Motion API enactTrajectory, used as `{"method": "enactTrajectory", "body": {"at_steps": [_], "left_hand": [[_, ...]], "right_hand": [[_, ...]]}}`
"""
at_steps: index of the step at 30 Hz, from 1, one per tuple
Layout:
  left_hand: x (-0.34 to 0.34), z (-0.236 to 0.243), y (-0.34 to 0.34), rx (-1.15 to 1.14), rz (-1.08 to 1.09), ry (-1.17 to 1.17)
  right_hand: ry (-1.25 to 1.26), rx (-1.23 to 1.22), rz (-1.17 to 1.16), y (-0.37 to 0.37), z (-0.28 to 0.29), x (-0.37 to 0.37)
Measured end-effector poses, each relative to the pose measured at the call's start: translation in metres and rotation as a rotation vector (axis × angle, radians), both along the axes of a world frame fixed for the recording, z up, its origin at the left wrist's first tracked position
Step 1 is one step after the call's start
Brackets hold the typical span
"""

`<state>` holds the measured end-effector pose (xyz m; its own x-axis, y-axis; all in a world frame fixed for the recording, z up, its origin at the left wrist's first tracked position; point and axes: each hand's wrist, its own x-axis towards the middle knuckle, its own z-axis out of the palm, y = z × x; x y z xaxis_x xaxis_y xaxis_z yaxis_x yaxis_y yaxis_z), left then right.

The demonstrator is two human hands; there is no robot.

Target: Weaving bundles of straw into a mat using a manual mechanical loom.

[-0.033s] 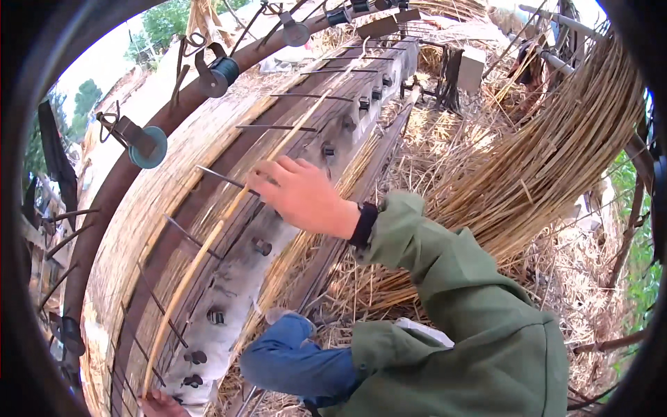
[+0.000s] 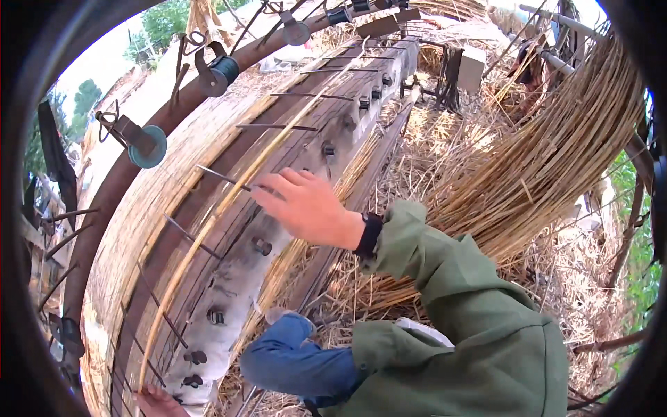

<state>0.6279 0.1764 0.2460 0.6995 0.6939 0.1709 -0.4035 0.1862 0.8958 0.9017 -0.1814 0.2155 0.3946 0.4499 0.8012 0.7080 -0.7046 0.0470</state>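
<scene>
While a pale reed mat (image 2: 125, 257) is spreading along the left of a slotted beam (image 2: 260, 226), a single reed stalk (image 2: 221, 210) is lying lengthwise between the mat and the beam's whitish face, crossing a row of metal rods (image 2: 222, 178). The right hand (image 2: 303, 210) is hovering with loosely spread fingers, gripping nothing visible, its fingertips just beside the stalk. The left hand (image 2: 161, 403), partly cut off by the lower edge, is apparently pinching the stalk's near end. Since only that end is being held, the stalk could be rolling or bowing out of line should the pinch loosen; protruding rod tips could be snagging it or scratching the right fingers. Among possible containers, a whitish box (image 2: 472, 68) is showing only closed sides, its contents hidden; a teal-rimmed spool (image 2: 149, 148) is hanging from the curved pipe (image 2: 99, 215), any winding proving unreadable.
</scene>
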Motion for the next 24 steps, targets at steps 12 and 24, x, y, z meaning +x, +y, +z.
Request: {"method": "enactTrajectory", "body": {"at_steps": [12, 24], "left_hand": [[0.091, -0.025, 0.147, -0.156, 0.035, 0.242], [0.116, -0.034, -0.021, 0.548, -0.115, 0.745]], "right_hand": [[0.868, 0.130, -0.230, -0.105, -0.182, -0.170], [1.114, 0.070, -0.210, -0.106, -0.255, -0.116]]}}
